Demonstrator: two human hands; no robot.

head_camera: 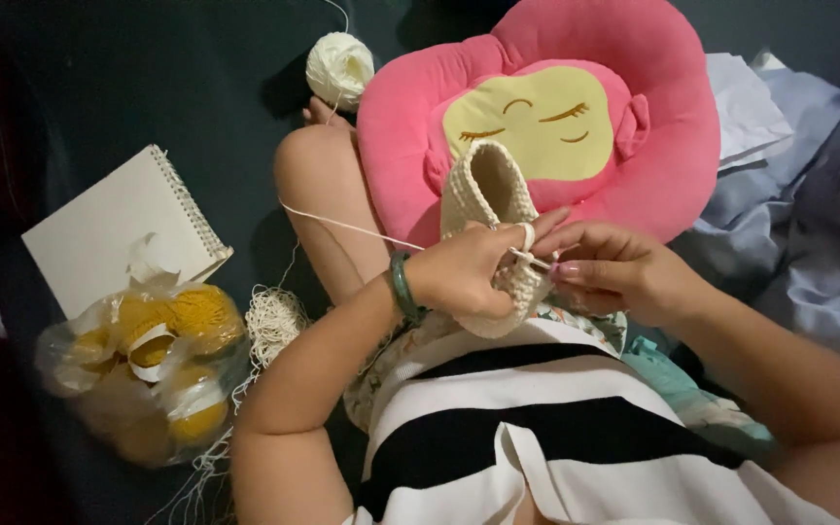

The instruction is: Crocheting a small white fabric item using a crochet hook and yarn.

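Right in the middle lies a big pink flower pillow (634,136). Against it rests a small cream knitted shoe (490,194). The left hand (464,272) is closed around the shoe, yarn looped over one finger. The right hand (614,272) pinches a thin hook (529,258).
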